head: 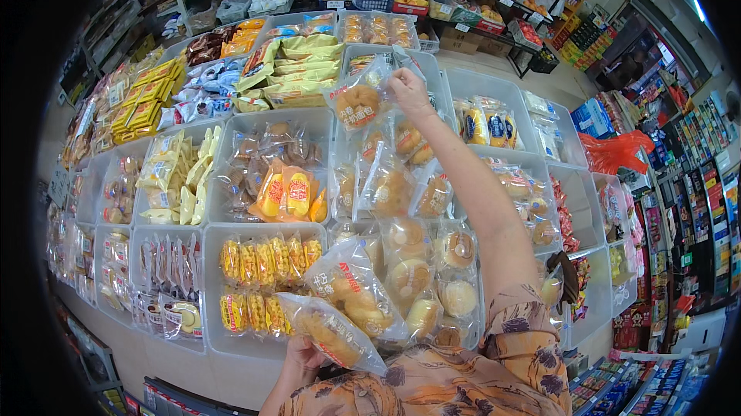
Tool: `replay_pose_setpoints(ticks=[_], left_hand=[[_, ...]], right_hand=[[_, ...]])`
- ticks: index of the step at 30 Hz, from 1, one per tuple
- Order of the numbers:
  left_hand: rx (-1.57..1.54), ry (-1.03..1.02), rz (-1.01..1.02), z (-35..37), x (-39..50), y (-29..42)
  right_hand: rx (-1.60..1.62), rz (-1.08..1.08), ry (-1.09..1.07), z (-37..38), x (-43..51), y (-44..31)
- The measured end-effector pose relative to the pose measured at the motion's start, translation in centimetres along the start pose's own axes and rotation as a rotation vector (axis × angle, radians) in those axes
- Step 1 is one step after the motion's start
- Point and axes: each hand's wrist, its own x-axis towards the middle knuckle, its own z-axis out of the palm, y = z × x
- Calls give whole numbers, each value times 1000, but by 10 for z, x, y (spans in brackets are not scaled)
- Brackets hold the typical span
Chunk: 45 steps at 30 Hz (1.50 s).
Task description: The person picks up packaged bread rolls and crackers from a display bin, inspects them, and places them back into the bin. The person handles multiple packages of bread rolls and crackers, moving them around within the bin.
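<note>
My right hand (408, 89) is raised over the far middle bins and pinches the top of a clear bag of bread (358, 104), a round twisted loaf with printing on the film. Below that bag, a bin holds more bagged bread rolls (389, 187). Close to my body, my left hand (305, 352) grips the lower end of a clear plastic bread bag (327, 332). Another bagged bread (353, 294) lies against it, above round bagged buns (410, 277). Whether my left hand also touches that second bag, I cannot tell.
Translucent plastic bins (263, 352) stand in rows, with yellow packaged snacks (269, 260), orange-wrapped cakes (286, 190) and green-yellow packs (304, 71). Produce shelves (405, 8) run behind. A red plastic bag (616, 148) lies at the right, beside packed store shelves.
</note>
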Motion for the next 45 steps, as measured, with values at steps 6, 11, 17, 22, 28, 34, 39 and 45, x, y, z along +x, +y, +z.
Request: replay_pose_setpoints(ticks=[6, 11, 17, 22, 28, 34, 39, 45], left_hand=[[75, -19, 14, -5, -1, 1], [39, -41, 11, -9, -2, 1], [58, -38, 27, -5, 0, 0], [49, -31, 28, 1, 1, -1], [82, -14, 45, 2, 0, -2], [75, -13, 40, -1, -1, -1], [148, -11, 33, 4, 1, 1], [66, 15, 55, 6, -4, 5]], right_hand=[[-118, 11, 71, -4, 3, 5], [-472, 20, 150, 5, 2, 10], [-752, 270, 8, 30, -7, 18], [-766, 483, -220, 46, -12, 42], [-961, 220, -287, 43, -9, 44], [-1258, 35, -231, 16, -24, 6], [-1217, 318, -461, 3, -38, 7], [-937, -68, -243, -33, -35, 2]])
